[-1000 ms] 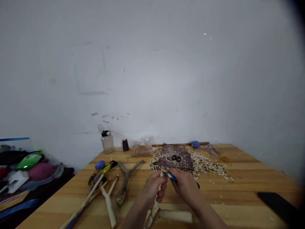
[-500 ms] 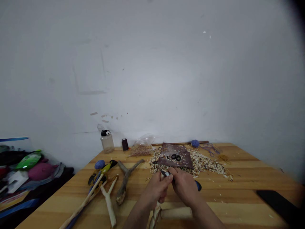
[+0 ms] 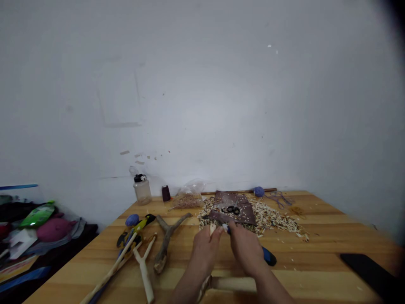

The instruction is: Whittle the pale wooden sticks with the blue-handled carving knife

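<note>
My left hand (image 3: 204,247) is closed around one arm of a peeled, forked wooden branch (image 3: 234,284), whose pale tip pokes out above the thumb. The branch's other parts show below my wrists, partly hidden by my forearms. My right hand (image 3: 248,247) grips a knife with a blue and black handle (image 3: 268,256), the handle's end sticking out to the right. Its blade points left, close to the branch tip, but is blurred and hard to make out. Just beyond my hands, wood shavings (image 3: 272,215) surround brown sandpaper-like sheets (image 3: 247,214) with black-handled scissors (image 3: 233,210) on top.
Left on the wooden table lie a bark-covered forked branch (image 3: 166,240), a peeled forked stick (image 3: 144,270) and long sticks (image 3: 109,272). A bottle (image 3: 142,191), thread spool (image 3: 166,193) and plastic bag (image 3: 189,198) stand near the wall. A dark flat object (image 3: 367,270) lies right.
My hands have drawn slightly apart, and the knife has turned so more of its handle shows at right. The pale branch tip has come into view above my left hand.
</note>
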`<move>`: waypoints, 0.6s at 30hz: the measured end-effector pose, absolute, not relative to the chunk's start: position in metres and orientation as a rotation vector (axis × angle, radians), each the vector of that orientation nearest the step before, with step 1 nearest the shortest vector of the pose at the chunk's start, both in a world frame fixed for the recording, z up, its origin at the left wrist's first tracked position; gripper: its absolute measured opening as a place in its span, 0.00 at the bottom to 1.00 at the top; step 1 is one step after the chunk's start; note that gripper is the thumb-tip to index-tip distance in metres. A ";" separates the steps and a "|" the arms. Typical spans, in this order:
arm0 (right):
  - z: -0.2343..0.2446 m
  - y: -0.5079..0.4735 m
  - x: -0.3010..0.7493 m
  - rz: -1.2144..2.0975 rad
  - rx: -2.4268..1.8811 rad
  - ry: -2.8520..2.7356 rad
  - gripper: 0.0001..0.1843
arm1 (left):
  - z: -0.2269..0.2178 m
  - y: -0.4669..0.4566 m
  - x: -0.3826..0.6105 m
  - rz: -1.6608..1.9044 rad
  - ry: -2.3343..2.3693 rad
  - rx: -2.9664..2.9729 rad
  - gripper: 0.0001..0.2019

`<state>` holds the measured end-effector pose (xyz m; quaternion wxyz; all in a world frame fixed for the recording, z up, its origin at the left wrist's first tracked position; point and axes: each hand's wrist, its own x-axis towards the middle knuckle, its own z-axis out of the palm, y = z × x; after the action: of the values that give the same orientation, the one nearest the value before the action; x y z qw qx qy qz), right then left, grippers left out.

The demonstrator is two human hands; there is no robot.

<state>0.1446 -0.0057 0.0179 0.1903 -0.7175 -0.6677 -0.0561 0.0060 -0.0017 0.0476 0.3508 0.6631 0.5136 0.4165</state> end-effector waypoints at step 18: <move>0.015 -0.006 0.151 -0.024 -1.434 -2.062 0.10 | 0.047 -0.004 -0.006 0.749 0.848 1.037 0.12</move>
<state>0.1513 -0.0063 0.0149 0.3095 -0.5429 -0.7806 -0.0089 -0.0056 -0.0044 0.0469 0.7197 0.4690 0.3836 0.3390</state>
